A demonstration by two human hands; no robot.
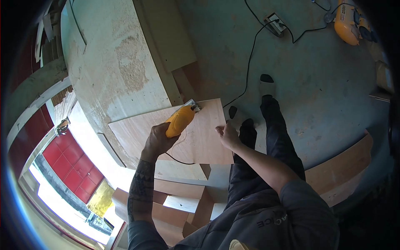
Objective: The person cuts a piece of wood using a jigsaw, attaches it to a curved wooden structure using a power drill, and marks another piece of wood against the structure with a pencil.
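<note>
A yellow power tool [181, 121] with a metal base rests near the far edge of a thin plywood board [204, 137]. My left hand [159, 139] is wrapped round the tool's body. A curved line shows on the board beside the tool, and a black cord lies across it. At the board's right edge is my right hand [227, 134], its fingers bent and closed at the edge. The board lies on a dusty workbench [104, 83] and sticks out past its right side. The tool's blade cannot be made out.
A power strip [275, 23] with black cables lies on the floor, near a yellow machine [346, 27] at the top right. A curved wooden panel [343, 168] stands at the lower right. Wooden frames [179, 214] are below the bench, close to my body.
</note>
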